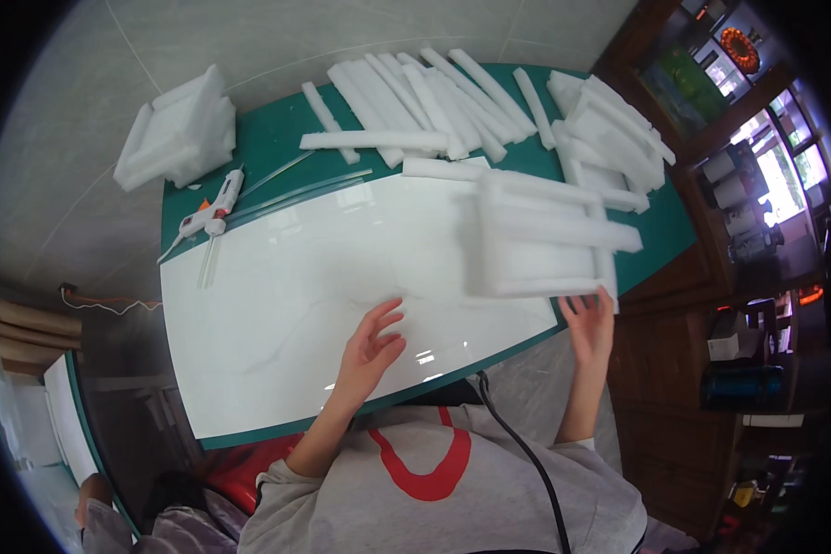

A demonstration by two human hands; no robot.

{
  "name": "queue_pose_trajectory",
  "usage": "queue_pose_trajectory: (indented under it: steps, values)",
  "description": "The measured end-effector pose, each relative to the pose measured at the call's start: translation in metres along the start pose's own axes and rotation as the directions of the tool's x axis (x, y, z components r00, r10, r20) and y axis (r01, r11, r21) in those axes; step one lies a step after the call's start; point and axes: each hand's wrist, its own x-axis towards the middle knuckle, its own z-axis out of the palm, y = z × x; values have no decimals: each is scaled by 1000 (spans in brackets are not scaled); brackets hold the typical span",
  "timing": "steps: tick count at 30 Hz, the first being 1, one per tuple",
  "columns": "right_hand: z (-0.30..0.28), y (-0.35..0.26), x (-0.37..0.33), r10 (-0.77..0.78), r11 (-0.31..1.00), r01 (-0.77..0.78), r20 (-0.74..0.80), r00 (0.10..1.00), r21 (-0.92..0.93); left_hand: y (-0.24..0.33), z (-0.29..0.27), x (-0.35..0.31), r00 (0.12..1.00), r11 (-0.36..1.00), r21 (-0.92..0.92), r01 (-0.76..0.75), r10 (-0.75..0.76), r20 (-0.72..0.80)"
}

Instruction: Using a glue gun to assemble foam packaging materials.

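Observation:
At the right of a glossy white board (277, 342) rests a white foam frame (545, 287), box-like with raised sides. A foam strip (619, 235) lies across it and sticks out past its right side. My right hand (591, 328) is at the frame's near right corner, fingers spread; the fingertips look close to or touching its near edge, with no grip visible. Over the board's near middle hovers my left hand (371, 351), open, fingers loosely curled and apart, holding nothing. Another foam strip (443, 170) lies just behind the frame.
Several loose foam strips (425, 102) are heaped along the back of the green table (268, 120). Foam frames are stacked at back left (175, 134) and back right (609, 129). A white glue gun (214, 210) with clear glue sticks (295, 198) lies at left. Another person's arm (92, 494) shows at lower left.

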Motion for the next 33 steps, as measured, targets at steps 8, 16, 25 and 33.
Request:
queue_pose_trajectory:
  steps: [8, 16, 25, 33]
  values:
    - [-75, -54, 13, -87, 996, 93, -281, 956, 10, -7, -9, -4, 999, 998, -35, 44, -44, -21]
    - [-84, -61, 46, -178, 984, 174, -287, 941, -37, -8, -10, -6, 997, 999, -15, 44, -45, -57]
    - [-87, -77, 95, -202, 979, 192, -281, 938, -63, -5, -15, -13, 995, 996, -69, 48, -55, -89]
    - [-81, -86, 137, -222, 974, 193, -322, 920, -121, -9, -19, -15, 994, 995, -93, 43, -52, -99]
